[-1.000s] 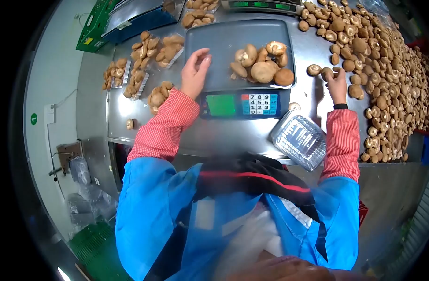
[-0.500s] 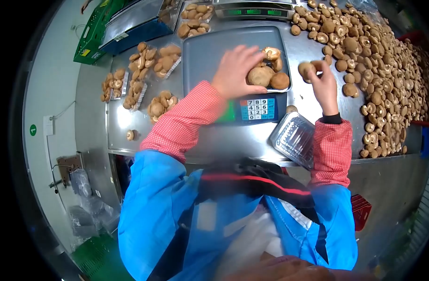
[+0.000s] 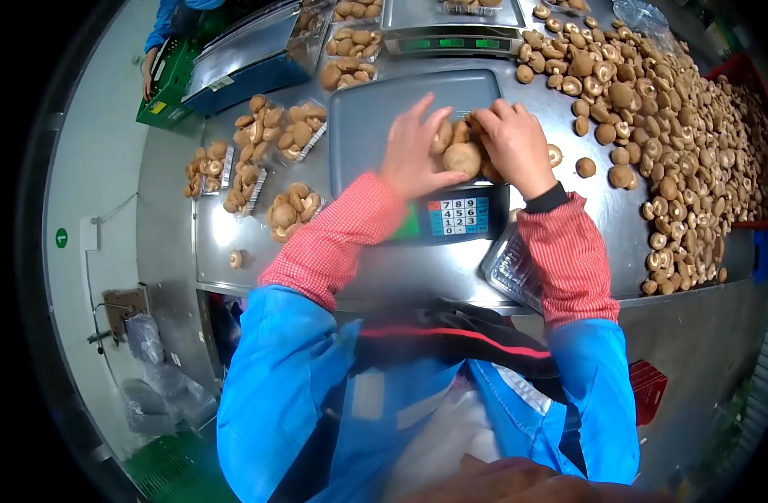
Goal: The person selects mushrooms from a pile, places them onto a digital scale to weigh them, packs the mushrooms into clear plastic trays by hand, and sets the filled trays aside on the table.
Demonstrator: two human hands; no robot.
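Note:
Several brown mushrooms point(image 3: 462, 159) lie grouped at the right side of the grey scale plate point(image 3: 369, 117). My left hand point(image 3: 415, 149) is at their left edge, fingers spread, thumb beside the front mushroom. Over the group's right side is my right hand point(image 3: 513, 144), with its fingers bent down onto the mushrooms; its fingertips are partly hidden, and so is whatever they hold. In front of the plate is the scale's keypad point(image 3: 459, 216). A clear plastic tray point(image 3: 515, 267) stands on the steel table, partly under my right forearm.
A large mushroom heap point(image 3: 686, 168) covers the right side. Filled packs point(image 3: 293, 210) stand at the left, more at the back. Behind are a second scale point(image 3: 451, 42) and a blue-sided metal box point(image 3: 254, 63). Another person's hand point(image 3: 147, 75) touches a green crate point(image 3: 168, 92).
My right hand has moved left from beside the scale onto the grouped mushrooms. My left hand moved right to them. The other person's arm has come further into view at the top left.

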